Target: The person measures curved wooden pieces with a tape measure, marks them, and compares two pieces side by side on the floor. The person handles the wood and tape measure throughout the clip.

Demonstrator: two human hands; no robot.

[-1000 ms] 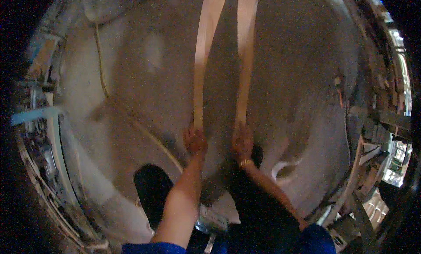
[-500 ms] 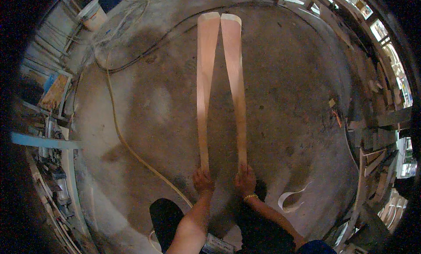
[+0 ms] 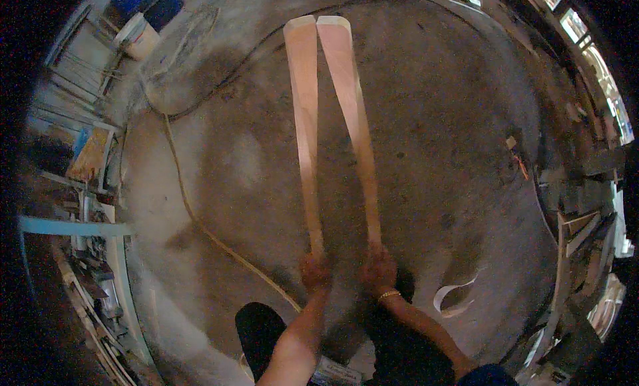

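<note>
Two long wooden planks, the left plank (image 3: 305, 129) and the right plank (image 3: 353, 119), stretch away over the concrete floor (image 3: 452, 153). Each near end is gripped by the left hand (image 3: 315, 271) and right hand (image 3: 379, 269), closed. Both ends should be kept level and parallel.

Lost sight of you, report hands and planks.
Left hand shut on left plank. Right hand shut on right plank. Far ends touching. Yellow cord lies left, apart.
</note>
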